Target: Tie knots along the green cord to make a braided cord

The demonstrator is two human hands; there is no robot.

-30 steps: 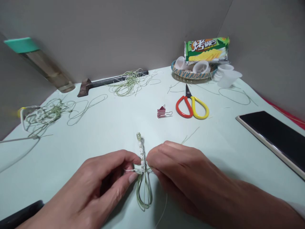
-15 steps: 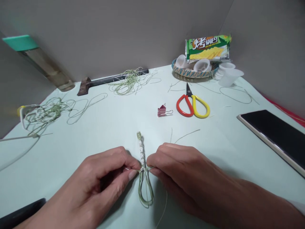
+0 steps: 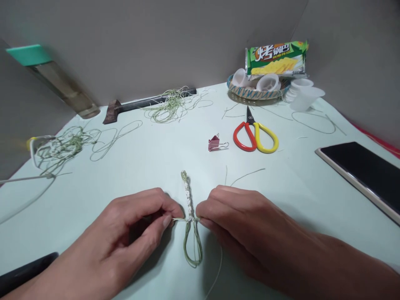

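A knotted cord piece lies on the pale table, with a small green loop at its far end, a white-and-green knotted stem and a larger green loop toward me. On its left side, my left hand pinches a pale cord between thumb and forefinger, a short stretch of it showing beside the stem. My right hand is closed on a cord close to the stem's right side; its fingertips are partly hidden. A thin loose cord trails below my right hand.
Scissors and a pink binder clip lie ahead. A phone is at right, a basket with cups and a snack packet behind. Tangled cords, a hammer and a bottle stand or lie back left.
My left hand's fingertips have moved left, away from the stem, showing more of the pale cord. The view has shifted slightly.
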